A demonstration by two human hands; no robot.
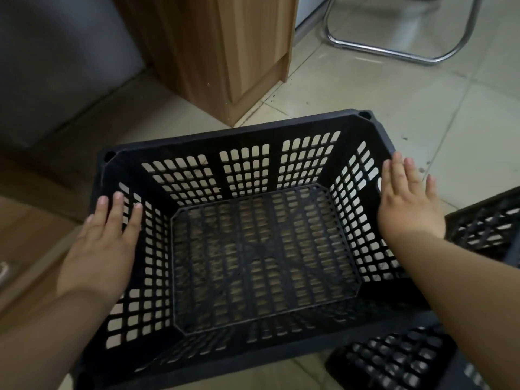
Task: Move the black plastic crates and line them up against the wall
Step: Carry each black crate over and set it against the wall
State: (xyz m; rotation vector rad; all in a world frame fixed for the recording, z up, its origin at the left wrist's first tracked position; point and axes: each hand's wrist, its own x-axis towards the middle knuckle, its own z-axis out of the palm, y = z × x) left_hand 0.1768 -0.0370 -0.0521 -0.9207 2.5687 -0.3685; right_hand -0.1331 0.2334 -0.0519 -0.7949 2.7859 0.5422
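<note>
A large black plastic crate (253, 130) with slotted walls and an empty mesh bottom fills the middle of the head view, sitting upright on the tiled floor. My left hand (101, 246) lies over its left rim with fingers straight. My right hand (408, 201) lies flat over the right rim, fingers straight. Neither hand curls around the rim. Parts of two more black crates show at the right: one crate (486, 223) at the right edge and another crate (394, 361) at the bottom right.
A wooden cabinet (225, 52) stands just behind the crate. A chrome chair frame (394, 52) rests on the beige floor tiles (365, 94) at the back right. A grey wall or panel (56, 66) is at the upper left, with brown boards (28, 235) at the left.
</note>
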